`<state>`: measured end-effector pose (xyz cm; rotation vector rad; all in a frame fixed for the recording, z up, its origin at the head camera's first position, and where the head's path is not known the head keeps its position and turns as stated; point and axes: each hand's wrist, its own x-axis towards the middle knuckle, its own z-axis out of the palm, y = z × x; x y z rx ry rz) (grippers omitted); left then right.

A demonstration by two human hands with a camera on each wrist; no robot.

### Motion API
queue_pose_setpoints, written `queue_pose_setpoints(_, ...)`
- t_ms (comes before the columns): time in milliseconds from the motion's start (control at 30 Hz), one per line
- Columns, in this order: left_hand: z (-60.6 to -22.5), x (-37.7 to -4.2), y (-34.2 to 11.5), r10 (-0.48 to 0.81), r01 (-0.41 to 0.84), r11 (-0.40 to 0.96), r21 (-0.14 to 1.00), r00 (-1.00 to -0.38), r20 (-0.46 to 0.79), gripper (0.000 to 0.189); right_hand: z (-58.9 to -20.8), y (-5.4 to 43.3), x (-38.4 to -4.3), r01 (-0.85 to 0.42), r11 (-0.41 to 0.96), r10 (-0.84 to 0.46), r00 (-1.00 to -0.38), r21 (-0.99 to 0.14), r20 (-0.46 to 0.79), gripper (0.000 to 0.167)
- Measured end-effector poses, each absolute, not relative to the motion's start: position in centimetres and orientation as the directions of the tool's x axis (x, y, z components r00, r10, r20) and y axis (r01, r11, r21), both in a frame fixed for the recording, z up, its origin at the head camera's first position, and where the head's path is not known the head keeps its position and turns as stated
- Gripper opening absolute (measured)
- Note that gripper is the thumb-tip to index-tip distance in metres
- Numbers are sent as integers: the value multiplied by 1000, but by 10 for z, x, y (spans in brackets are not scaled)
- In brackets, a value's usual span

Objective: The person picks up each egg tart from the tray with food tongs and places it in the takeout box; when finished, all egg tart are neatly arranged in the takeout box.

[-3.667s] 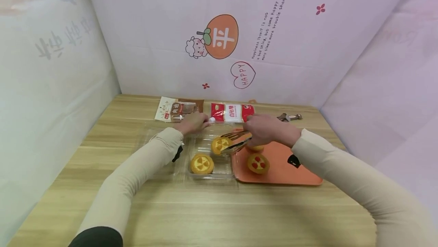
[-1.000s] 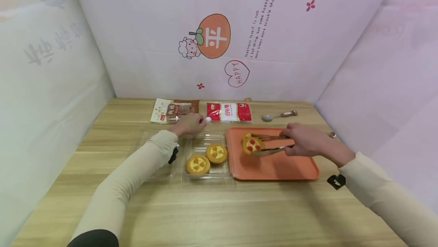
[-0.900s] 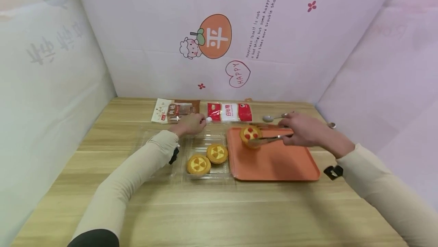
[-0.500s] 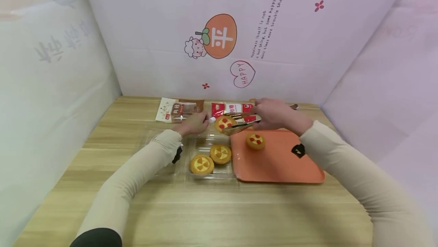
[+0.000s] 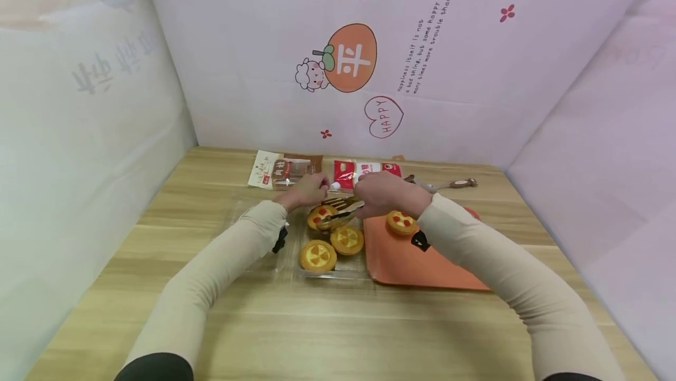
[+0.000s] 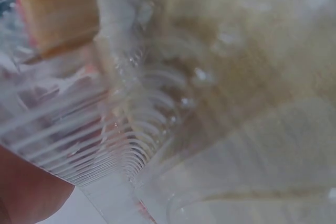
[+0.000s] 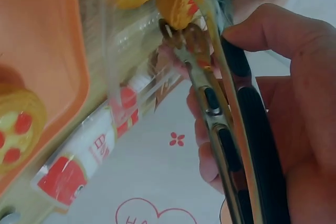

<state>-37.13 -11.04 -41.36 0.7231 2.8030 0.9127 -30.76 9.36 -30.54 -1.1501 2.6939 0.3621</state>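
Note:
My right hand [image 5: 382,193] grips metal serving tongs [image 7: 257,145] with dark handle grips. Between the tong ends is a small tart with red pieces on top [image 5: 320,215], inside the far part of a clear plastic box [image 5: 338,275]. Two yellow tarts [image 5: 318,256] [image 5: 347,240] sit nearer in the same box. Up at the box's far left, my left hand [image 5: 311,189] has curled fingers at the clear plastic edge; the left wrist view shows a fingertip [image 6: 31,192] against it. Another red-topped tart [image 5: 401,223] lies on the orange tray [image 5: 422,263].
The box's clear lid [image 5: 240,213] spreads to the left, partly under my left arm. Behind the box lie a brown packet [image 5: 290,173] and a red and white packet [image 5: 345,173]. A spoon [image 5: 462,184] rests beyond the tray, before the white printed wall.
The tongs have picked a red-topped tart off the tray and carried it left into the box. Earlier, a second yellow tart was set down there. The left hand stays at the box edge.

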Motion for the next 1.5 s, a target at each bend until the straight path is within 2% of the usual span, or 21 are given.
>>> queue_pose_setpoints(133,-413,-370,-111,461,398,714,576,-886,40,21,-309,83,-308,-709,691,-647,-694,143,-316,29)
queue_pose_setpoints(367,-415,-368,-113,453,386,720,577,-891,30,23,-315,78,-307,-684,727,-616,-691,64,-378,33)
queue_pose_setpoints(767,-409,-372,-107,462,403,735,545,-886,32,22,-307,88,-310,-642,766,-592,-724,33,-353,32)
queue_pose_setpoints(1033,-411,-369,-109,457,376,724,578,-889,7,23,-312,87,-310,-628,778,-578,-725,16,-375,30)
queue_pose_setpoints(1333,-413,-367,-108,457,387,731,562,-889,19,23,-316,91,-309,-689,722,-635,-697,64,-332,26)
queue_pose_setpoints(1500,-413,-370,-108,459,388,726,568,-888,20,25,-317,91,-310,-698,708,-646,-701,108,-302,32)
